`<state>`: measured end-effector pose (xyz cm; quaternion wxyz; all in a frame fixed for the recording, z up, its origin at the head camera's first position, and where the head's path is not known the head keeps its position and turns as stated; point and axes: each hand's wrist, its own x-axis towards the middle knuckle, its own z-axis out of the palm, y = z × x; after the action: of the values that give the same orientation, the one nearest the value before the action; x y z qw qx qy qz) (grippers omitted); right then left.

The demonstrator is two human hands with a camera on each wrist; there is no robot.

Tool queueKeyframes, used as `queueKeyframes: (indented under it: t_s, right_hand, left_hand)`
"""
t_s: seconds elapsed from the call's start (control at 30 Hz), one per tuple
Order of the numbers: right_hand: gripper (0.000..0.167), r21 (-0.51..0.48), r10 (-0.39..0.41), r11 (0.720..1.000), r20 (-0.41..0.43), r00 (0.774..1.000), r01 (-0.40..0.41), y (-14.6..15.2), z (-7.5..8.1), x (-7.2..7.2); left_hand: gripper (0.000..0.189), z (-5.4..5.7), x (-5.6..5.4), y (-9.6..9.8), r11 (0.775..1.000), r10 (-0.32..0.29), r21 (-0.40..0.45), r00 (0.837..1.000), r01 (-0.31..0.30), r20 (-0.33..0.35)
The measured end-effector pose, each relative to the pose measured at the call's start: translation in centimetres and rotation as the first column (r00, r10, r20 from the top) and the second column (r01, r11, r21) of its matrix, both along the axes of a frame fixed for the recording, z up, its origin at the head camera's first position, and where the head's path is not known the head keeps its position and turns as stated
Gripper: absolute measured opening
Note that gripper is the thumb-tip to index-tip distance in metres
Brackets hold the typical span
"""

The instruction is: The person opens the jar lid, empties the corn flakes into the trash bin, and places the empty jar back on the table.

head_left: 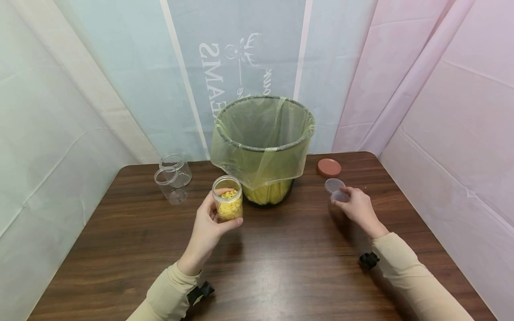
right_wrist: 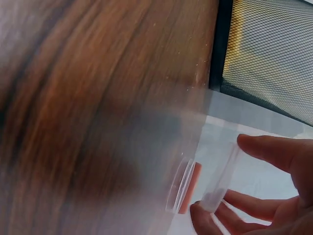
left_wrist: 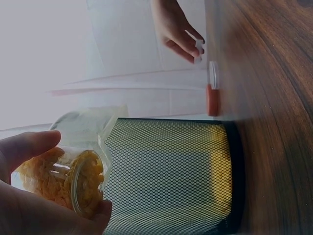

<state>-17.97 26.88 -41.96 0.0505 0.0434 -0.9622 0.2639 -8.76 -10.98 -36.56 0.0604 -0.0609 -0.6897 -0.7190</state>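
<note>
My left hand grips a clear jar partly filled with yellow flakes. The jar's mouth is uncovered, and it is held above the table in front of the bin. In the left wrist view the thumb and fingers wrap round the jar. Over the right side of the table, my right hand pinches a translucent lid by its edge, as the right wrist view shows with the lid between thumb and fingers. Another clear lid lies just beyond it, beside a reddish-brown lid.
A mesh bin with a translucent yellowish liner stands at the table's back middle. Two clear jars stand at the back left. Fabric walls close in the brown wooden table at the back and sides.
</note>
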Motion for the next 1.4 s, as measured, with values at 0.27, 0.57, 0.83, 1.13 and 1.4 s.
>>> queueKeyframes:
  t_s: [0.27, 0.57, 0.83, 1.13, 1.4]
  right_hand:
    - [0.054, 0.055, -0.019, 0.998, 0.063, 0.998, 0.016, 0.3, -0.4, -0.3]
    - [0.055, 0.084, -0.027, 0.996, 0.1, 0.995, 0.019, 0.7, -1.0, -0.7]
    - [0.059, 0.11, -0.045, 0.993, 0.116, 0.992, 0.032, 0.8, -1.2, -1.0]
    - [0.053, 0.112, -0.04, 0.993, 0.089, 0.995, 0.03, 0.9, -1.1, -1.1]
    - [0.053, 0.099, -0.049, 0.994, 0.08, 0.996, 0.041, 0.8, -1.4, -1.3]
  left_hand:
    - [0.069, 0.0, 0.0, 0.1, 1.0, -0.008, 0.013, 1.0, 0.008, -0.014]
    - [0.07, 0.1, 0.1, 0.2, 1.0, 0.001, 0.026, 1.0, 0.0, -0.016]
    - [0.07, 0.1, 0.2, 0.3, 1.0, 0.013, 0.024, 1.0, -0.012, -0.013]
    - [0.07, 0.4, 0.4, 0.3, 0.999, 0.008, 0.037, 1.0, -0.007, -0.013]
    - [0.07, 0.6, 0.6, 0.3, 1.0, 0.009, 0.021, 1.0, -0.008, -0.017]
